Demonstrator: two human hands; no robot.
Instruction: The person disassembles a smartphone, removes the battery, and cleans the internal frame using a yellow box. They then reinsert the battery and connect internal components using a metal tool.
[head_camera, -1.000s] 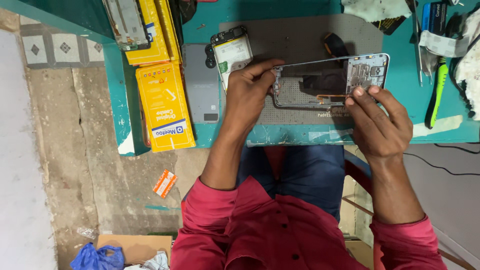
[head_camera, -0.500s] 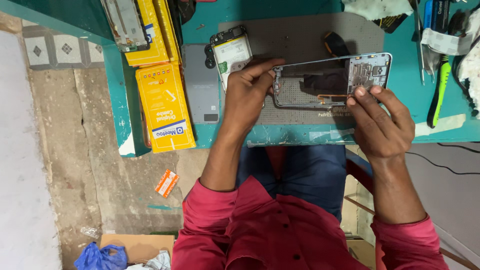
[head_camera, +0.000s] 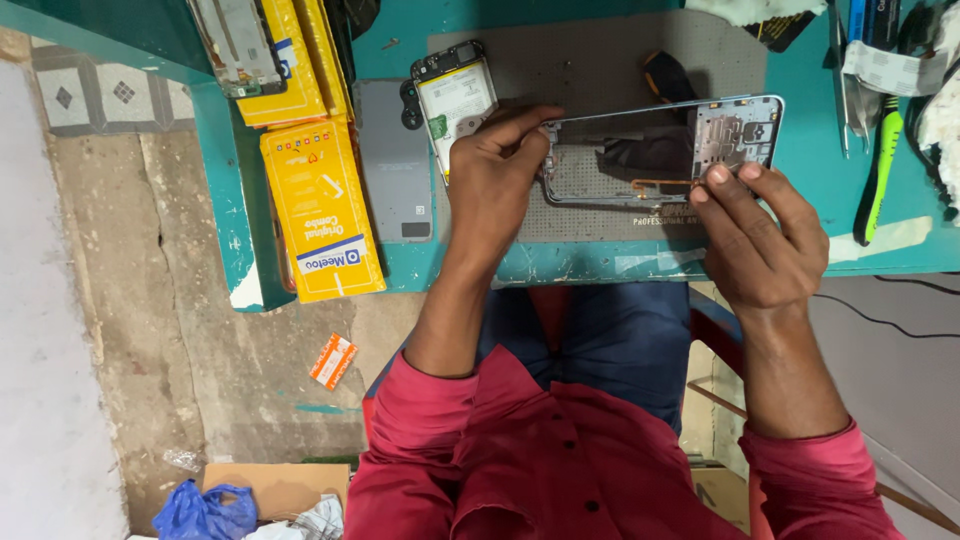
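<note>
We pinch the thin, light, bendable phone frame (head_camera: 660, 150) by its edges; left hand (head_camera: 490, 185) and right hand (head_camera: 760, 240) both grasping it

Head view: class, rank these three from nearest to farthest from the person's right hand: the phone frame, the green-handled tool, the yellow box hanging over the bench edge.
Measured from the right hand:
1. Phone frame: gripped at its near edge by this hand, on the grey mat.
2. Green-handled tool: to the hand's right, on the teal bench.
3. Yellow box: far left, beyond the left hand.
</note>
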